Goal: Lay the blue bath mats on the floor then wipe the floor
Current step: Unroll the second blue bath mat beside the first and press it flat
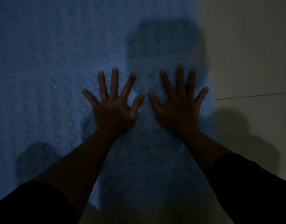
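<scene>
Rightward, the mat [58, 62] edge meets bare floor [252, 62] just beside the right hand [177, 109]; left hand [113, 110] alongside, both pressed flat, fingers spread.

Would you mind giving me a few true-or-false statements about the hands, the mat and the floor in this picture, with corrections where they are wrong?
1. Both hands lie flat on the blue bath mat with fingers spread. True.
2. The left hand grips a cloth. False: it holds nothing.
3. Pale tiled floor shows to the right of the mat. True.
4. The right hand rests on the bare tiles. False: it lies on the mat.
5. The mat's surface is smooth. False: it has rows of round bumps.
</scene>
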Action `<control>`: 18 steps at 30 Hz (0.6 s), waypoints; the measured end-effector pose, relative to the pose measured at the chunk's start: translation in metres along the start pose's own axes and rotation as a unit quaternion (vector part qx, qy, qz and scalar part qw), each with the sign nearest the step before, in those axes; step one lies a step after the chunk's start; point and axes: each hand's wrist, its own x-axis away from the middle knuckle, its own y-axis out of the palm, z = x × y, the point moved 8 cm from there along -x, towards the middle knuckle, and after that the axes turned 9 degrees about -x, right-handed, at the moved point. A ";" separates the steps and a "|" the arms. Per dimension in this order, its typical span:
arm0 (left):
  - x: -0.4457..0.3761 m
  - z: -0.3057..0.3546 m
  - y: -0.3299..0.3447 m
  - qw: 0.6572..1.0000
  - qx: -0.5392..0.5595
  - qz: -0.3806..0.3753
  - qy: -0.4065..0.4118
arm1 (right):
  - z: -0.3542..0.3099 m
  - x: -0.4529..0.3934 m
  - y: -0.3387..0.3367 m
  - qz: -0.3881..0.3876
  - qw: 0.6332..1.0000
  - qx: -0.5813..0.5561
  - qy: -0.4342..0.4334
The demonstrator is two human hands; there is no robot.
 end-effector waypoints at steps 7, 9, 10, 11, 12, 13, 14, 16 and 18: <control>0.001 -0.002 0.006 0.998 0.050 -0.034 -0.011 | 0.003 0.001 0.004 0.003 1.000 -0.002 0.000; 0.005 0.000 0.004 0.997 0.063 -0.045 -0.019 | 0.002 0.000 0.005 -0.014 1.000 -0.020 -0.002; 0.010 0.001 0.004 0.995 0.079 -0.054 -0.028 | 0.002 0.002 0.004 -0.021 0.999 -0.030 -0.001; 0.017 0.002 0.004 0.993 0.094 -0.058 -0.034 | 0.002 0.006 0.003 -0.030 0.999 -0.036 -0.002; 0.028 0.005 0.005 0.993 0.102 -0.055 -0.031 | 0.002 0.012 0.005 -0.039 0.999 -0.038 -0.007; 0.042 0.008 0.006 0.994 0.099 -0.048 -0.023 | 0.002 0.023 0.006 -0.047 0.998 -0.037 -0.014; 0.060 0.013 0.006 0.995 0.090 -0.039 -0.009 | 0.003 0.038 0.007 -0.053 0.998 -0.036 -0.020; 0.098 0.020 0.010 0.996 0.082 -0.036 0.016 | 0.008 0.078 0.009 -0.052 0.998 -0.034 -0.033; 0.131 0.022 0.016 0.995 0.083 -0.048 0.019 | 0.014 0.119 0.011 -0.033 0.998 -0.021 -0.048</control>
